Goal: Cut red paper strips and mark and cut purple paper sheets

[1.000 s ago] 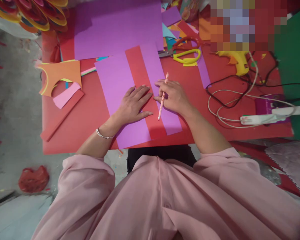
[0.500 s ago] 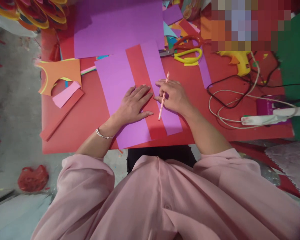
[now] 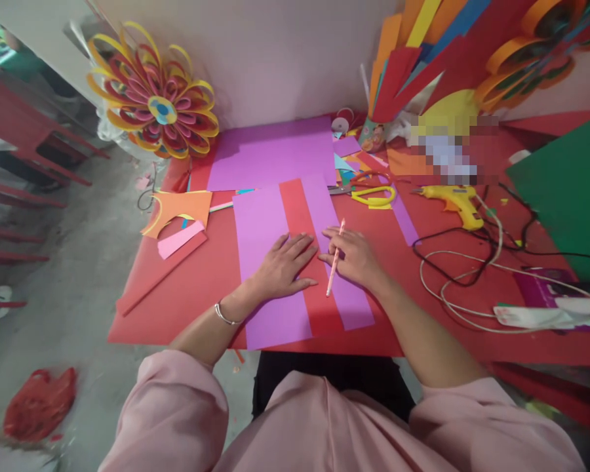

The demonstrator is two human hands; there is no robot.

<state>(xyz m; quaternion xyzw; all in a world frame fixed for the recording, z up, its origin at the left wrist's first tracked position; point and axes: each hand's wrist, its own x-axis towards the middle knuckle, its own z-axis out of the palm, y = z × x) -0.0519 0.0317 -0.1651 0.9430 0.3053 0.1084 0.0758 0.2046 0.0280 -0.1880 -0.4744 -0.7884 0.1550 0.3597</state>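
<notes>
The left hand (image 3: 285, 267) lies flat and spread on a red paper strip (image 3: 295, 206) on a purple sheet (image 3: 258, 229). Right of the strip, the right hand (image 3: 354, 259) curls, holding a pink pencil (image 3: 332, 274).

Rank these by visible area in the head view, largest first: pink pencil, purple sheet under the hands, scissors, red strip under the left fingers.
1. Purple sheet
2. Red strip, partly hidden
3. Scissors
4. Pink pencil

1 head-worn view, facing forward and down, close above the red table (image 3: 181, 295); pale wall (image 3: 285, 59) across the top
</notes>
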